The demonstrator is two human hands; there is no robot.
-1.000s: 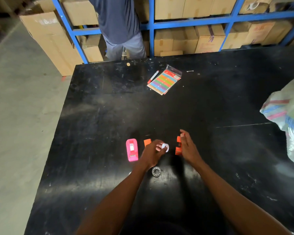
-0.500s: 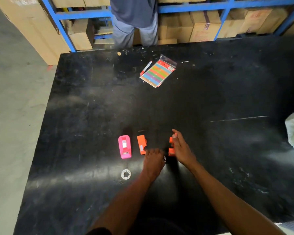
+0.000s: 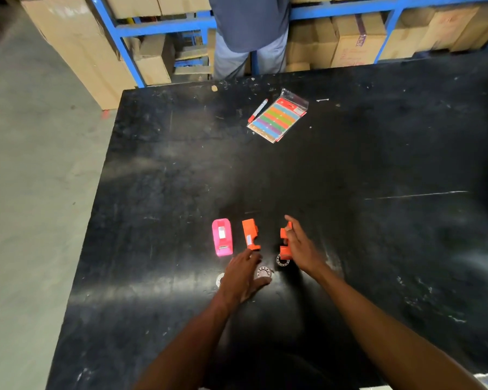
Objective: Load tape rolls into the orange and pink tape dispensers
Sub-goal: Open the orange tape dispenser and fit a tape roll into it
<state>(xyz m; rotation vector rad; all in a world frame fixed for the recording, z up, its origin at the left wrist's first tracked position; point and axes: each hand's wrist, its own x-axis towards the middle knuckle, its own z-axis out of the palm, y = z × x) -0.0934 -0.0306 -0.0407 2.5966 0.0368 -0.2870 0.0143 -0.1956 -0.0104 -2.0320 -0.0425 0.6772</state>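
Note:
A pink tape dispenser (image 3: 222, 237) lies on the black table (image 3: 378, 249). Just to its right lies an orange dispenser part (image 3: 250, 234). My right hand (image 3: 303, 247) grips a second orange dispenser piece (image 3: 284, 244), standing it on the table. Three small tape rolls lie near my hands: one (image 3: 264, 272) beside my left thumb, one (image 3: 280, 260) under the held orange piece, one (image 3: 219, 279) half hidden at my left hand's edge. My left hand (image 3: 241, 275) rests palm down, fingers apart, holding nothing, its fingertips near the orange part's near end.
A pack of coloured strips (image 3: 278, 119) and a red marker (image 3: 257, 110) lie at the far middle. A person (image 3: 248, 32) stands at the table's far edge before blue shelving (image 3: 158, 25) with cardboard boxes. The table's left edge drops to grey floor (image 3: 34, 192).
My left hand has let go of the small white tape roll it held a second ago and now lies open on the table. My right hand stays on the orange piece.

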